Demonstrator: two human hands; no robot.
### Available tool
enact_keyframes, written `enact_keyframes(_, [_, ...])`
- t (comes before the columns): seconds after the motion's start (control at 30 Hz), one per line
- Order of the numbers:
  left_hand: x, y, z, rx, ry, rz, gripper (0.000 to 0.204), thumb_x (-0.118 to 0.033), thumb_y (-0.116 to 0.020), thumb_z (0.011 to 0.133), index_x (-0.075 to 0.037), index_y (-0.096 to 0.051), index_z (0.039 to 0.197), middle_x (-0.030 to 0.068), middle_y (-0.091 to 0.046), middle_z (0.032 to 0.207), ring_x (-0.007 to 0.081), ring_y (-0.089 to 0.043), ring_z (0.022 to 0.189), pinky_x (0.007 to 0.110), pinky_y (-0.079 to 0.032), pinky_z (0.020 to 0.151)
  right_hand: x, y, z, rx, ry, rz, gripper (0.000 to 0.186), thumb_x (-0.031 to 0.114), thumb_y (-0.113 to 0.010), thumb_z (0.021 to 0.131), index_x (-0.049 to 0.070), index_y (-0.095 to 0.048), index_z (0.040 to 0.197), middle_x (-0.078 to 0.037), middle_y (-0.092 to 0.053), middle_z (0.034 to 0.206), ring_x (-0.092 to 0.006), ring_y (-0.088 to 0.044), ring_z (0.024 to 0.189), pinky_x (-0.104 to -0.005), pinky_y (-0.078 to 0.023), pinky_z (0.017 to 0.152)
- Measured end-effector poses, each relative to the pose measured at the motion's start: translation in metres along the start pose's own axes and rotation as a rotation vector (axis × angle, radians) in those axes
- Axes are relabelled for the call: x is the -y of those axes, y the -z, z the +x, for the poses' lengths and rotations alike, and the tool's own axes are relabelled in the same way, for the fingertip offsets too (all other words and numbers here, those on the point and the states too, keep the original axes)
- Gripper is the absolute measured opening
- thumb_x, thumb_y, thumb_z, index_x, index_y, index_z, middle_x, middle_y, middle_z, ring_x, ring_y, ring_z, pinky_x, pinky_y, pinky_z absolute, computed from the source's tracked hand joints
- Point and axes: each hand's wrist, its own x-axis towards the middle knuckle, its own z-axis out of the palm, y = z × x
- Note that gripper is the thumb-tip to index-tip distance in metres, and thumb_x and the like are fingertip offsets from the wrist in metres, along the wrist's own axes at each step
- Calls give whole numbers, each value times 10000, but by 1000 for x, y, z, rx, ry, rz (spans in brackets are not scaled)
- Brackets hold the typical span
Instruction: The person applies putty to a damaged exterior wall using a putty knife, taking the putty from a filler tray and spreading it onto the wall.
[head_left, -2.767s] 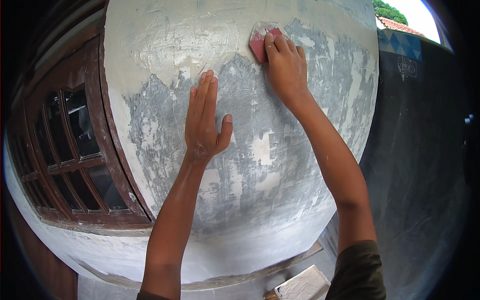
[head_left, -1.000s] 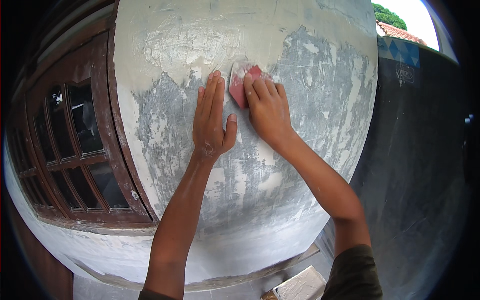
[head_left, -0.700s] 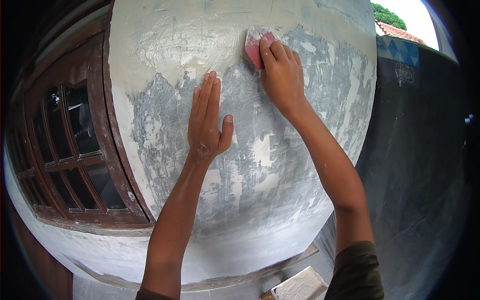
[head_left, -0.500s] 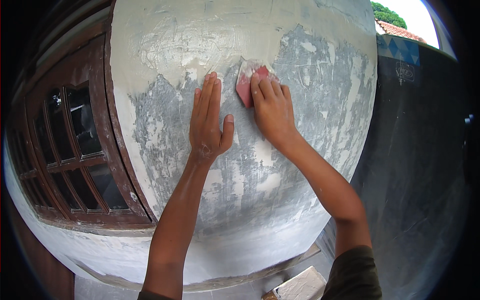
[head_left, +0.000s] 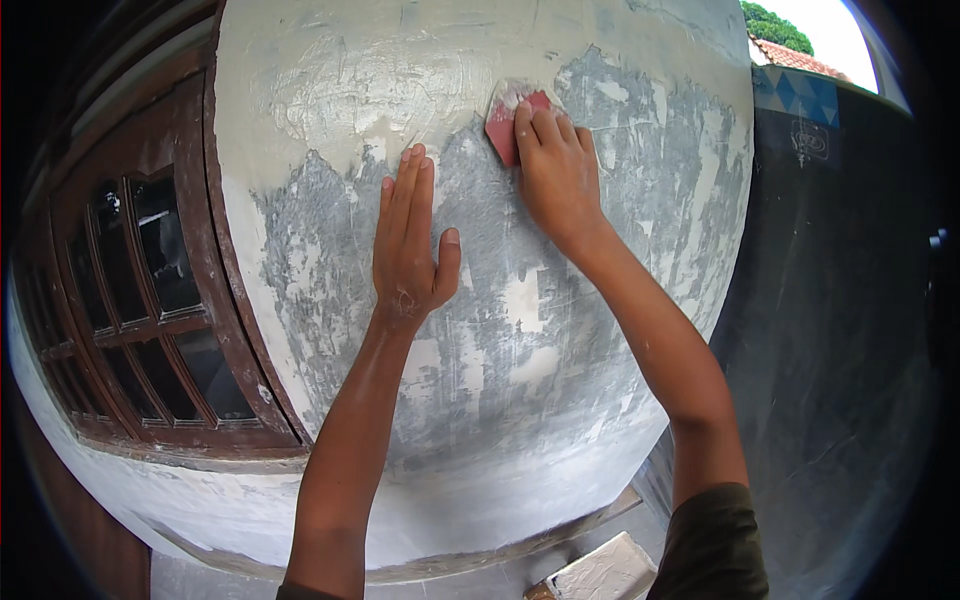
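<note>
My right hand (head_left: 560,175) grips a flat red putty scraper (head_left: 503,135), its upper edge smeared with whitish filler. The scraper lies against the wall (head_left: 480,400), right where a cream coat of wet putty (head_left: 360,85) meets the patchy grey surface. To the left, my left hand (head_left: 410,240) rests flat on the grey part of the wall, fingers stretched upward and thumb apart, holding nothing. A dried white smear marks the back of its wrist.
A brown wooden window (head_left: 200,320) with glass panes is set at the left. Below, on the floor, stands a box-like thing (head_left: 600,570) with a putty-covered top. A dark panel (head_left: 820,300) runs along the right; a tiled roof (head_left: 800,60) shows beyond it.
My right hand has slid the scraper upward and slightly right along the wall. My left hand stays nearly in place.
</note>
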Motion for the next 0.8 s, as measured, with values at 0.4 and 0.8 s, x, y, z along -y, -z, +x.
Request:
enact_keyframes(0.4, [-4,-1,2,12,6,-15,616,-143,-398,943,74,-331,1517,271,-372,1567,418,-332,1480,585,-201,1200,-10,10,36,-112,-31,95,427,32,-609,805,-43,-619,1226,-109,-602,984,-268,-601,931,-406,-453,815])
enact_keyframes(0.8, [-2,4,-1,4,8,32,643,-126,-457,889,92,-372,1488,277,-399,1547,408,-360,1468,568,-253,1195,22,41,-18,46,-52,233,421,21,-599,808,-62,-611,1221,-106,-598,989,-270,-588,920,-390,-442,801])
